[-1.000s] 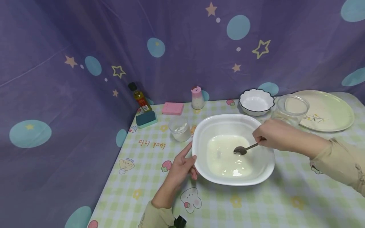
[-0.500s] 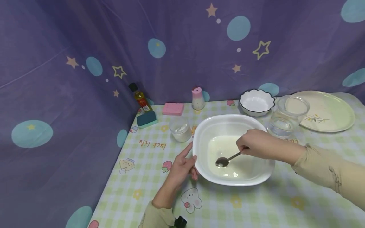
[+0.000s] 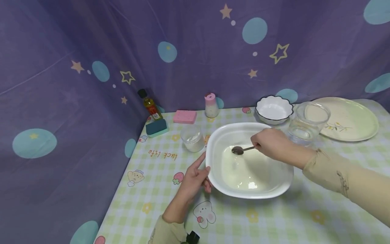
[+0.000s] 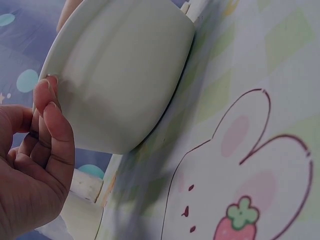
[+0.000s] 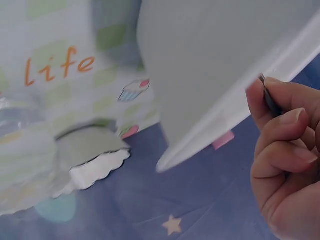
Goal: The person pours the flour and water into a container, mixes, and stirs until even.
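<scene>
A white basin [image 3: 275, 189] holding pale, milky liquid stands mid-table in the head view. My left hand [image 3: 192, 179] grips its left rim, thumb on the edge and the other fingers beneath; the left wrist view shows that hand [image 4: 40, 160] against the basin's outer wall [image 4: 125, 75]. Over the basin, my right hand [image 3: 269, 144] pinches the handle of a metal spoon [image 3: 237, 150], whose bowl is at the liquid toward the far side. Up close in the right wrist view, thumb and fingers of the right hand [image 5: 287, 155] close on the spoon handle [image 5: 271, 102].
Left of the basin is a clear cup [image 3: 193, 140] of white powder. Behind stand an oil bottle [image 3: 151, 106], two sponges [image 3: 185, 116], a pink-topped shaker [image 3: 211, 106] and a scalloped bowl [image 3: 274, 108]. A glass jar [image 3: 309, 122] and oval plate [image 3: 353, 118] are at right.
The spoon and right hand have moved left and toward the near side of the basin, then back toward its far side. My left hand keeps its place on the rim.
</scene>
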{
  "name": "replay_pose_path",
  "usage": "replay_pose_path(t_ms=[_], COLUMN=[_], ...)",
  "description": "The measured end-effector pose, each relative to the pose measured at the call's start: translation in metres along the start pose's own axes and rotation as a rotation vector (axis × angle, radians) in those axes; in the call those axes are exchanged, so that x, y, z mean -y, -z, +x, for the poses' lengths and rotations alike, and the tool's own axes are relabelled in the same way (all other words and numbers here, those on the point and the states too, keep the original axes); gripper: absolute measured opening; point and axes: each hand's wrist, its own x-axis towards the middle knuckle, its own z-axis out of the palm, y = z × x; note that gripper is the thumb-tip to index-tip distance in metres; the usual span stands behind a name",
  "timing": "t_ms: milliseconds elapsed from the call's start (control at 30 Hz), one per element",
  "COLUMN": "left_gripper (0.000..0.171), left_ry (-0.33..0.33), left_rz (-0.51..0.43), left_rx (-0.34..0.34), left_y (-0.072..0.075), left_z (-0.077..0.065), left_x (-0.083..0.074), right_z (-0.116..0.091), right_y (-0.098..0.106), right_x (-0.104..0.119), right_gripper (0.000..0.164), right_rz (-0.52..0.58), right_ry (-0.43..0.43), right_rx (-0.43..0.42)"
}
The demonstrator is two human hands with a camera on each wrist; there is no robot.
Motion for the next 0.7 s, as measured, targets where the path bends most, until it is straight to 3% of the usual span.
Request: replay_pose_path(t_ms=[200,367,600,700], left_gripper=[0.055,0.055,0.055,0.055], left_ry=[0.001,0.005,-0.005,-0.009], left_rz=[0.010,0.013,-0.001,-0.003], left_rx=[-0.002,-0.004,-0.003,-0.003], left_y=[0.000,0.000,-0.001,-0.002], left_z=[0.000,0.000,0.000,0.000], left_x=[0.000,-0.001,-0.001,-0.001], right_z=[-0.011,-0.020,-0.028,-0.026], right_y=[0.019,0.029,0.026,0.017], right_x=[-0.015,-0.026,-0.022,-0.015], right_gripper=[0.031,0.026,0.022,0.025], right_rz=[0.015,0.047,0.172,0.191], right_ry=[-0.058,-0.031,0.021,0.032], right_rx=[0.058,0.097,0.160,0.142])
